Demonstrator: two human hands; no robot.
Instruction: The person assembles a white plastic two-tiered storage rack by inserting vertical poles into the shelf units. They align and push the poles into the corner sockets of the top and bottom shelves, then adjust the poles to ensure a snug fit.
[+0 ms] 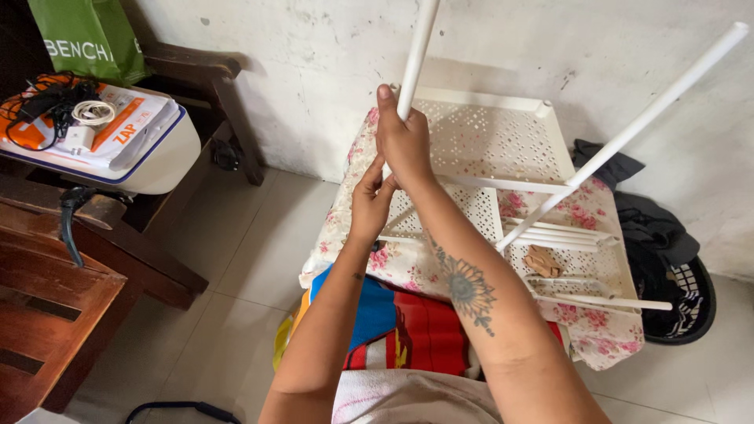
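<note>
While I watch from the head view, my left hand (369, 200) pinches the base of the upright white tube (416, 51) and my right hand (404, 141) has its grip wrapped around it just above. Beyond lies a white perforated shelf panel (495, 137) on a floral cloth (585, 212), with a second tube (652, 114) slanting to the right.

Upright white tube (416, 47): top cut off by the upper edge; lower end hidden behind the right hand (404, 141).
Left hand (369, 200): its fingers tucked behind the right hand, grip unclear.
Black laundry basket (687, 302): partly hidden by dark clothes (656, 228).
Small brown item (542, 261) on the perforated white shelf panel (487, 141): too small to identify.
</note>
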